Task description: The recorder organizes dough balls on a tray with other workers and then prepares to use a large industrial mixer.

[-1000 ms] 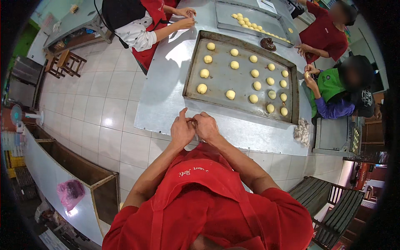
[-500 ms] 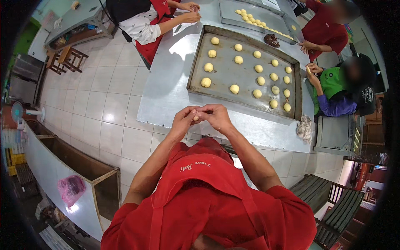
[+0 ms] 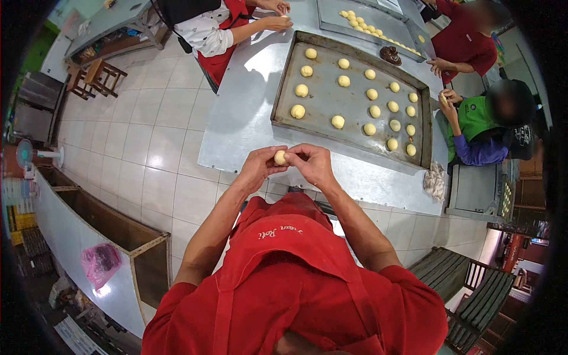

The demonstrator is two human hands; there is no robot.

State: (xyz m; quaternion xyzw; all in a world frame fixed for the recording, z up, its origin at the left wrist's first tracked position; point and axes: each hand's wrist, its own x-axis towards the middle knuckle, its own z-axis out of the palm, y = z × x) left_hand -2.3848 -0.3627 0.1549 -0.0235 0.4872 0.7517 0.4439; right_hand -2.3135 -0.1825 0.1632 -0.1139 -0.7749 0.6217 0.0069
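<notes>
A dough ball (image 3: 280, 157) sits on the near side of the tray (image 3: 325, 100), clasped in the curled left hand (image 3: 258, 167) and pinched by the right hand (image 3: 313, 165), where excessive pressure could tear it or a slackened hold drop it.

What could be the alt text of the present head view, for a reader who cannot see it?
The person's left hand and right hand hold a pale yellow dough ball between them, in front of a metal table. A tray of spaced balls lies on it, with another tray behind and other people around.
</notes>
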